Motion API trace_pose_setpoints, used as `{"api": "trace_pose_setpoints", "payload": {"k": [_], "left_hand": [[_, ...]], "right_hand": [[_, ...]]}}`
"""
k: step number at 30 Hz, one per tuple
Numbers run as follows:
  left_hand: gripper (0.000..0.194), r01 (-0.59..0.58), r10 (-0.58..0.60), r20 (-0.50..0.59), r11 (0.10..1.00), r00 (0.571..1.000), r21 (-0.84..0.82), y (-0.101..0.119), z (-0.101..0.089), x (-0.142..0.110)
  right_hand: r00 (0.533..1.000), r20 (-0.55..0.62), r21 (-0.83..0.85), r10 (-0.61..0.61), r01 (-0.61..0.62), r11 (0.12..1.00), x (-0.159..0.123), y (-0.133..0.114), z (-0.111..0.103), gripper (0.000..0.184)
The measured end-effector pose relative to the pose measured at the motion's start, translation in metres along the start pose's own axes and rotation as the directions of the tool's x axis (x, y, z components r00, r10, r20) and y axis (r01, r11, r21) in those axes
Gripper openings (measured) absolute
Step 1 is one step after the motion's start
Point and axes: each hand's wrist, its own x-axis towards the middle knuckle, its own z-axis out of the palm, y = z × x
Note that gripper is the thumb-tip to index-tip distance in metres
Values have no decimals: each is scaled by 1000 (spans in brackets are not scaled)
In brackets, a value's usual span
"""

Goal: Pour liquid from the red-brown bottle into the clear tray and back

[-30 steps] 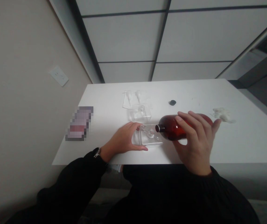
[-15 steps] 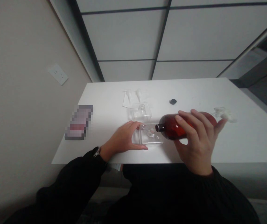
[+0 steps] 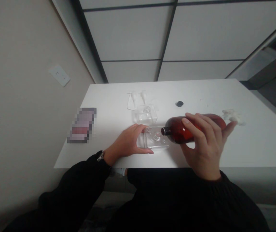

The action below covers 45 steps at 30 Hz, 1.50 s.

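Note:
My left hand [image 3: 130, 140] grips a clear square bottle [image 3: 150, 141] near the table's front edge, thumb on the near side and fingers on the far side. The bottle's round open neck shows at its top. My right hand [image 3: 207, 145] is wrapped round a dark red-brown bottle [image 3: 180, 129], which is tipped over with its uncapped black-looking neck pointing left, close to the clear bottle's opening. No stream of liquid can be made out. Just behind stands a second clear square bottle [image 3: 147, 114], also with an open round neck.
Two white pump tops [image 3: 138, 96] lie at the back of the white table [image 3: 104, 129]. A black cap [image 3: 179, 103] sits farther right, and crumpled white tissue [image 3: 232, 116] lies beyond the right hand. A pixelated flat object [image 3: 82, 125] is at the left.
The view has shifted very slightly. Both hands and the two bottles they hold keep nearly the same places, with the brown bottle still tipped.

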Motion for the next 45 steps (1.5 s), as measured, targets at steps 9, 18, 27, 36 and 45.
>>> {"api": "trace_pose_setpoints", "payload": {"k": [9,18,27,36,45], "left_hand": [[76,-8,8,-7,1000,1000,5,0,1,0],[76,-24,24,-15,1000,1000,3,-2,3,-1],[75,-18,18,-21,1000,1000,-18,-2,2,0],[75,-18,17,-25,1000,1000,-11,-3,3,-1],[75,-12,12,-26,1000,1000,-13,-2,1,0]], "right_hand": [[1000,-2,9,10,-10,1000,-1,1,1,80],[1000,-28,-5,-5,5,1000,-1,2,2,77],[999,-44,-12,-18,17,1000,1,1,1,73],[999,-47,-10,-2,1,1000,1,0,0,75],[998,-64,-3,7,-7,1000,2,-1,1,78]]}}
